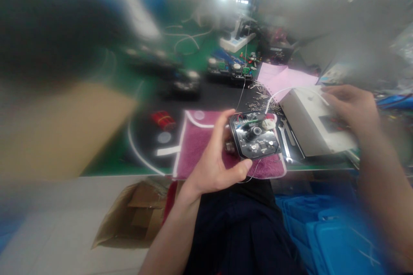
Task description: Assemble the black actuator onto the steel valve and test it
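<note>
My left hand (216, 159) grips an open black camera module (256, 135) by its edges, thumb below and fingers at the left side. Its lens, circuit board and a white connector face up. A thin white cable (290, 89) arcs from the module to the fingers of my right hand (351, 109). That hand is closed around the cable's end, over a grey-white box (309, 124); the tip itself is hidden. Beneath the module lies a maroon cloth (196, 150) with white edging.
Wrenches (284, 142) lie between cloth and box. Loose screws (258, 99) and pink paper (284, 78) are behind. Further back stand more camera modules (229, 68) and a power strip (237, 43). A red bundle (163, 120) sits left; blue bins (335, 236) and a cardboard box (135, 215) are below.
</note>
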`<state>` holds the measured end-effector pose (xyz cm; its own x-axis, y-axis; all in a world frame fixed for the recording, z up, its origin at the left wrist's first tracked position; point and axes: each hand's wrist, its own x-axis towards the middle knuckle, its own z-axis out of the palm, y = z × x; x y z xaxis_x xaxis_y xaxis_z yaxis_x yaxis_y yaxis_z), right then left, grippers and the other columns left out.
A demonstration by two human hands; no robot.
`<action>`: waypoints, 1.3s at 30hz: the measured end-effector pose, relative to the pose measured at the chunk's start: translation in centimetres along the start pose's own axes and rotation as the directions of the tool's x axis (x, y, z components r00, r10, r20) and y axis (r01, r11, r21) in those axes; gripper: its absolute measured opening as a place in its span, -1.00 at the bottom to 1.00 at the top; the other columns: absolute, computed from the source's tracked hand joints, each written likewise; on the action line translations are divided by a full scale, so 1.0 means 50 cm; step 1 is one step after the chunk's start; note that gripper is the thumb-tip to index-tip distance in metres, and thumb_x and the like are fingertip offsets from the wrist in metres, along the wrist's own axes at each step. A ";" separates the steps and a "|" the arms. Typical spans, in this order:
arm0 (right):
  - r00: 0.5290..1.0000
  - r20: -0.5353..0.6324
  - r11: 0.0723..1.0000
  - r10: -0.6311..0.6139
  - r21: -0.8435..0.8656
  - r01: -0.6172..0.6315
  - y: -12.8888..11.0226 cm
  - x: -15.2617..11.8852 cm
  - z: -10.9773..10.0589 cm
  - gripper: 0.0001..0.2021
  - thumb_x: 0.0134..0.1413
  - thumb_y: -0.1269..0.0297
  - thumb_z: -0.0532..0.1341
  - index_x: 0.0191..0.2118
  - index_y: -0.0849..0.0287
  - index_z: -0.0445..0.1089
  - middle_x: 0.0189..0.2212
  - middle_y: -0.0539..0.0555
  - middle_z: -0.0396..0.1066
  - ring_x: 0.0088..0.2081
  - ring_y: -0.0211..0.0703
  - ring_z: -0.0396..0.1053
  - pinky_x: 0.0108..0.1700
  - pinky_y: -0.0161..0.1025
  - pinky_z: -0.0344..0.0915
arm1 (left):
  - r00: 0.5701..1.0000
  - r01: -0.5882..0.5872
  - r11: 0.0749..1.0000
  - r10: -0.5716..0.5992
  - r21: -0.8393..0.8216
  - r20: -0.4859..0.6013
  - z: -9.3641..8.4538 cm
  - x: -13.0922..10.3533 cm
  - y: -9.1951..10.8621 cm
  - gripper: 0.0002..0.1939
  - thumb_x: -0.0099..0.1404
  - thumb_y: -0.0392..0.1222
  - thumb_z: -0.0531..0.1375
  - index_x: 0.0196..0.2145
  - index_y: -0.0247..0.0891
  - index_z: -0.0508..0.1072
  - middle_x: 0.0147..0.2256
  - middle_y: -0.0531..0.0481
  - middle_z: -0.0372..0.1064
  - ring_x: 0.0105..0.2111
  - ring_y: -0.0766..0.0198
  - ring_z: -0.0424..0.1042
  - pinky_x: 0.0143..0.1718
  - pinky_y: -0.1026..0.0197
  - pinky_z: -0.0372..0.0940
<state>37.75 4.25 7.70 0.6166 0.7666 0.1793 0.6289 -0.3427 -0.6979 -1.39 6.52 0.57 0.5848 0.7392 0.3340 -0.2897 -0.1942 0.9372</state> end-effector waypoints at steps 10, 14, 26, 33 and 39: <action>1.000 -0.009 0.999 0.016 -0.037 -0.016 0.002 0.000 -0.002 -0.62 0.01 -0.02 0.46 -0.09 0.09 0.65 -0.35 0.15 0.61 -0.52 -0.11 0.49 -0.70 -0.34 0.37 | 1.000 -0.004 1.000 0.004 -0.007 -0.018 0.002 0.000 -0.003 0.07 0.18 -0.09 0.38 0.47 -0.07 -0.13 0.38 -0.22 0.12 0.19 -0.09 0.39 0.26 -0.13 0.35; 0.999 -0.013 0.999 0.029 -0.033 -0.030 0.006 -0.002 0.000 -0.59 0.02 -0.03 0.45 -0.07 0.10 0.65 -0.33 0.15 0.61 -0.59 -0.16 0.43 -0.74 -0.29 0.37 | 1.000 -0.013 1.000 0.013 -0.015 -0.013 -0.001 0.000 -0.003 0.09 0.16 -0.13 0.39 0.47 -0.07 -0.14 0.39 -0.21 0.10 0.20 -0.07 0.38 0.26 -0.11 0.35; 1.000 -0.018 1.000 0.003 -0.030 -0.003 -0.003 -0.007 0.002 -0.62 0.02 -0.01 0.45 -0.10 0.11 0.65 -0.38 0.13 0.59 -0.57 -0.16 0.45 -0.75 -0.36 0.32 | 1.000 -0.019 1.000 0.019 -0.013 -0.013 -0.001 0.000 -0.004 0.08 0.18 -0.12 0.38 0.47 -0.06 -0.14 0.38 -0.20 0.12 0.23 -0.10 0.36 0.26 -0.11 0.34; 1.000 -0.020 1.000 0.012 -0.027 -0.012 -0.005 -0.006 0.000 -0.63 0.03 0.02 0.45 -0.10 0.13 0.65 -0.38 0.14 0.59 -0.54 -0.13 0.47 -0.72 -0.34 0.37 | 1.000 -0.013 1.000 0.012 -0.016 -0.014 0.000 0.000 -0.003 0.08 0.17 -0.13 0.39 0.47 -0.05 -0.13 0.38 -0.20 0.12 0.23 -0.10 0.37 0.25 -0.11 0.36; 1.000 -0.017 1.000 -0.013 0.023 0.013 -0.009 -0.007 0.001 -0.66 -0.01 0.05 0.48 -0.16 0.15 0.65 -0.39 0.14 0.58 -0.56 -0.19 0.44 -0.73 -0.41 0.30 | 1.000 -0.011 1.000 0.011 -0.027 -0.023 0.001 -0.001 -0.003 0.09 0.16 -0.14 0.39 0.48 -0.06 -0.12 0.37 -0.19 0.15 0.22 -0.08 0.38 0.27 -0.12 0.35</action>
<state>37.22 4.18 7.92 0.6165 0.7616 0.1996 0.6256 -0.3200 -0.7115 -1.34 6.47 0.43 0.5641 0.7518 0.3415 -0.3169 -0.1848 0.9303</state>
